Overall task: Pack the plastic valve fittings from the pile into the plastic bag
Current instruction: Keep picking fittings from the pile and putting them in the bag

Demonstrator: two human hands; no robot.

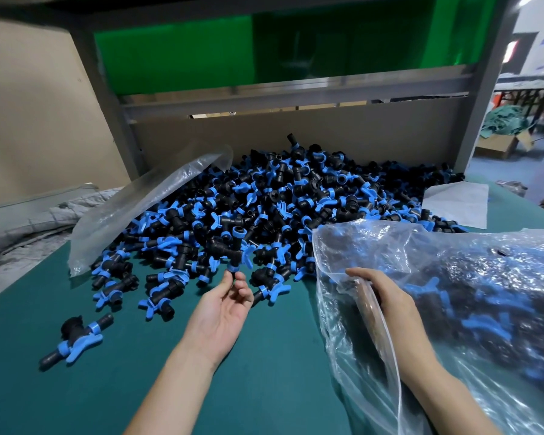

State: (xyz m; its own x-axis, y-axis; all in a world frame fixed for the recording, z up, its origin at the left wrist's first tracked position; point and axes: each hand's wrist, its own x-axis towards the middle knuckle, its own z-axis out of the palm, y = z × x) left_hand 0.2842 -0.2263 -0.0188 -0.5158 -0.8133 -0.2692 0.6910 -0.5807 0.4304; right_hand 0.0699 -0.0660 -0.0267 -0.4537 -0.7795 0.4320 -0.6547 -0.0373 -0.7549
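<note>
Pinching black-and-blue T-shaped plastic valve fitting [230, 253] centre frame: left hand [223, 309]; right hand [387, 296] grips crinkly clear plastic bag [484, 271].

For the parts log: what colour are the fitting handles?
Light blue, on black valve fittings; head view shows it best.

Head-worn view, forward-down, close over the table [139, 356]
</note>
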